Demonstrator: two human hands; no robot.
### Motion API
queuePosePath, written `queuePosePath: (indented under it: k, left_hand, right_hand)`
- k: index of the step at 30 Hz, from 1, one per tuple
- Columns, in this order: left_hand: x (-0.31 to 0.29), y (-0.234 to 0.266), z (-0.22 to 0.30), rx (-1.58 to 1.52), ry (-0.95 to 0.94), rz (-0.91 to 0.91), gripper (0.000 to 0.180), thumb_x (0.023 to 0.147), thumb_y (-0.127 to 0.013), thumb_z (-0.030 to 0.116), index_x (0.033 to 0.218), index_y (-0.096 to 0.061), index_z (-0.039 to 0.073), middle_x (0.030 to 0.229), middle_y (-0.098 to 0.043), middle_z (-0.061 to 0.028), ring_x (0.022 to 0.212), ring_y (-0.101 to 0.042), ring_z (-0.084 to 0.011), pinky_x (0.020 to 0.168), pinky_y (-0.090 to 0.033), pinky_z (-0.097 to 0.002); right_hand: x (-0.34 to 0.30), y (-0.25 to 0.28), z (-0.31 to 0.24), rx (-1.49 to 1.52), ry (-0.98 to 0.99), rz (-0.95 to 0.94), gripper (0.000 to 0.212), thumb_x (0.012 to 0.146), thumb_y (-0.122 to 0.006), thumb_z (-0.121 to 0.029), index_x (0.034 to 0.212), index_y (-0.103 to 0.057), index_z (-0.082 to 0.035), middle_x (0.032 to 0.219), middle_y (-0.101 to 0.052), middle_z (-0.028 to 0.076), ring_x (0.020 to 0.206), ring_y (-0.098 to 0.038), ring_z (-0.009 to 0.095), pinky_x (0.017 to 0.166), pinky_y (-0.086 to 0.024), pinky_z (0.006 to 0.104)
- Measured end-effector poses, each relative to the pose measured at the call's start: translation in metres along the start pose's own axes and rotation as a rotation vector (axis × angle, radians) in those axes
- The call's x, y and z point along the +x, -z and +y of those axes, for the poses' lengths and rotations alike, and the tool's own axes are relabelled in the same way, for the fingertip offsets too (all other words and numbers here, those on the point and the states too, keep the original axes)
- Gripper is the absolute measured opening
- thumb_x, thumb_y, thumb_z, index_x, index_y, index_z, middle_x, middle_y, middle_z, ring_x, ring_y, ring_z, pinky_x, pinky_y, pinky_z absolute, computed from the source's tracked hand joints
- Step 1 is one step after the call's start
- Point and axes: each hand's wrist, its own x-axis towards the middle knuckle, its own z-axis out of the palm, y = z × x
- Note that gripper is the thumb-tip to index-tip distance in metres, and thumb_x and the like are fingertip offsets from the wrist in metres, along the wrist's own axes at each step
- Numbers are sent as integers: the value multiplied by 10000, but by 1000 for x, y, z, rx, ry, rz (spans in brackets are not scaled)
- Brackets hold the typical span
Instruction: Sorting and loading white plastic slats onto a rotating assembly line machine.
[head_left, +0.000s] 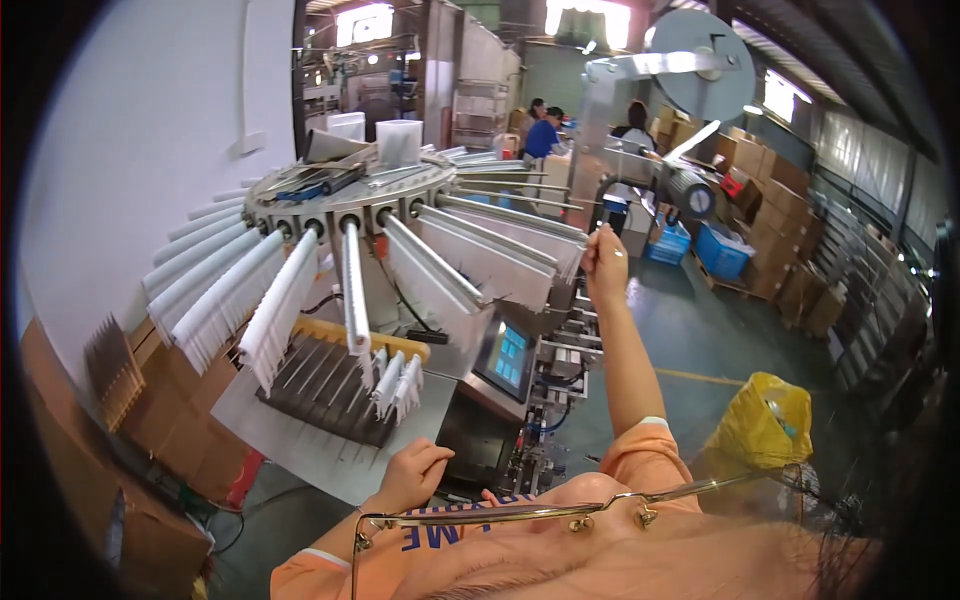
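My right hand (607, 262) is raised at the end of my outstretched arm, its fingers closed beside the outer end of a metal rail (510, 222) on a round rotary rack (350, 195). What those fingers hold, if anything, is too small to make out. White thin strips hang in rows from several rails around the rack. Low down, my left hand (413, 474) is by the near edge of a metal worktop (335, 470), fingers curled together; anything inside them is hidden. Beyond it, a rack of rods (335, 385) with a yellow bar carries a few white bunches (398, 385).
A touch-screen panel (507, 353) is mounted on the machine between my arms. An upright frame carries a large grey disc (703, 45). Cardboard boxes (775, 215), blue crates (722, 250) and a yellow bag (762, 420) stand to the right. Other people (545, 135) sit farther back.
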Motion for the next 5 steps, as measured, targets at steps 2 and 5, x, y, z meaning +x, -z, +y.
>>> queuePosePath:
  k: [2, 5]
  left_hand:
    - [1, -2, 2, -4, -3, -1, 120, 730, -594, -1, 837, -633, 37, 690, -526, -99, 575, -521, -229, 504, -415, -310]
    - [0, -3, 9, 46, 79, -66, 101, 766, -575, 44, 853, -625, 30, 741, -562, -108, 646, -563, -270, 569, -452, -328]
  right_hand:
    - [-5, 0, -6, 11, 5, 46, 330, 919, -458, -299, 662, -477, -92, 539, -412, -22, 435, -343, 56, 392, -275, 195]
    - [-12, 1, -15, -5, 58, 42, 337, 917, -457, -313, 664, -478, -91, 540, -422, -19, 427, -348, 51, 388, -270, 184]
